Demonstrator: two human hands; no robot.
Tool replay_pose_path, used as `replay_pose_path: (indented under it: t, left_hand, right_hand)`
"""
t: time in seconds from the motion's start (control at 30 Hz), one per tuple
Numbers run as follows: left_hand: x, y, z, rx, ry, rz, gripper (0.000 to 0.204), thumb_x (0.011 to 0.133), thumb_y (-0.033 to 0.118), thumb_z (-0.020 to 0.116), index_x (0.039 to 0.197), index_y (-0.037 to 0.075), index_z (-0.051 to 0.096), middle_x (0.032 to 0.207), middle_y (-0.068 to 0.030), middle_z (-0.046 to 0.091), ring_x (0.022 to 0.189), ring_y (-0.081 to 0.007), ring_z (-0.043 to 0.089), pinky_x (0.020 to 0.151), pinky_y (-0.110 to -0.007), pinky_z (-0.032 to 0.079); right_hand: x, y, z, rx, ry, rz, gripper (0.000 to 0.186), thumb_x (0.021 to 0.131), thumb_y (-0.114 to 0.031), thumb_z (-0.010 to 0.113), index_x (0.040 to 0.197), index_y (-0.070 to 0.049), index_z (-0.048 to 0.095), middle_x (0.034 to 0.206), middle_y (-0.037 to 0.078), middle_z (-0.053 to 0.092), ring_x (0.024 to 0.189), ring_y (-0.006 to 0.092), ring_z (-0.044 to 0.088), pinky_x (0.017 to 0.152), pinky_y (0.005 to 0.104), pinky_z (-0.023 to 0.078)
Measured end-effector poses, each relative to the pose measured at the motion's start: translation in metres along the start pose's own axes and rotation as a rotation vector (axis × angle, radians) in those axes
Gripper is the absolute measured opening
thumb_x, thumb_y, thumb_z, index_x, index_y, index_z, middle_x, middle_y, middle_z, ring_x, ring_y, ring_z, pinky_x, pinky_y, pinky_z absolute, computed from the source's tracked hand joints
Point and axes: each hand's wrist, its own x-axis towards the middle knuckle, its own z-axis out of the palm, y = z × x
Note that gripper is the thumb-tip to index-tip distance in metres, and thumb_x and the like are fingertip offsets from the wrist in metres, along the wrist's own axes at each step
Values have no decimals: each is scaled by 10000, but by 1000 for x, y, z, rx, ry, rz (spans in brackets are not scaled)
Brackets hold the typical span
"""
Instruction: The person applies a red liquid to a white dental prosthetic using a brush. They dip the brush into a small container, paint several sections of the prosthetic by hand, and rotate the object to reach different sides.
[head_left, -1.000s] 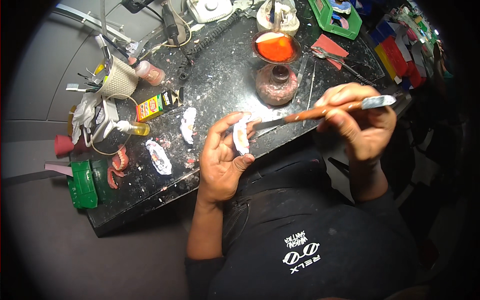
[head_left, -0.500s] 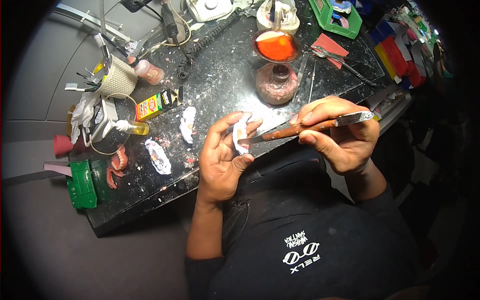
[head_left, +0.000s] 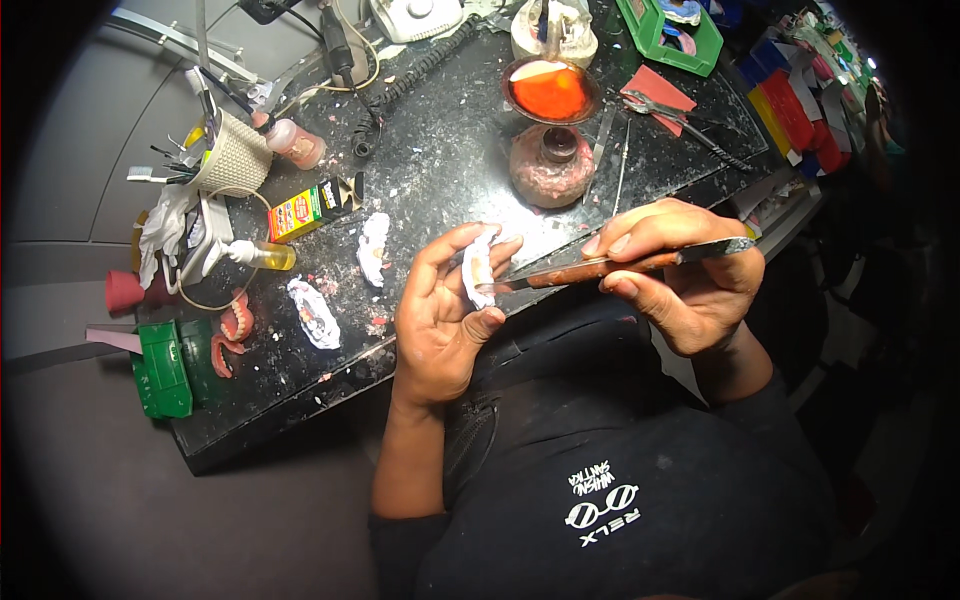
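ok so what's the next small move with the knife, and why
Perhaps a light stroke of the knife along the white piece, away from the thumb of the left hand: the right hand grips the handle, the blade tip appears to meet the piece's near end, and that thumb is close by.

from the person's head, the single wide fisheye view looks down, facing across the black workbench point(head_left: 440, 160) from its near edge, close enough that the wearer's dark shirt point(head_left: 540, 440) shows just before it.
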Motion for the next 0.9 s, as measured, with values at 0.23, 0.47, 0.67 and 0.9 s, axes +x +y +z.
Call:
replay_pose_path:
  t: [0.23,0.47,0.67,0.9]
  left_hand:
    - [1,0,1,17,-6,26,721,909,145,738,1443,-67,304,1426,-225,476,1343,-353,501,1096,-416,412]
    - [1,3,5,4,96,-21,787,873,305,780,1402,-82,343,1395,-263,478,1308,-394,523,1106,-483,423]
    - [1,3,6,30,96,-22,797,874,318,776,1402,-84,334,1384,-269,485,1303,-404,525,1114,-492,415]
    - [1,2,5,26,90,1,804,875,320,773,1403,-88,325,1382,-275,485,1303,-404,524,1122,-495,407]
  right_hand:
    - [3,2,3,-56,-9,-31,216,778,69,777,952,73,648,855,228,690,829,276,711,717,329,575]
    - [-4,-2,-1,-29,-20,1,223,783,78,766,968,73,642,886,233,690,842,270,712,723,318,581]
    - [-9,1,1,22,46,23,275,731,92,799,976,71,676,893,189,721,834,258,728,728,309,583]
    - [-5,0,2,-26,-15,-37,211,788,76,764,963,75,645,898,245,693,828,280,715,731,331,590]
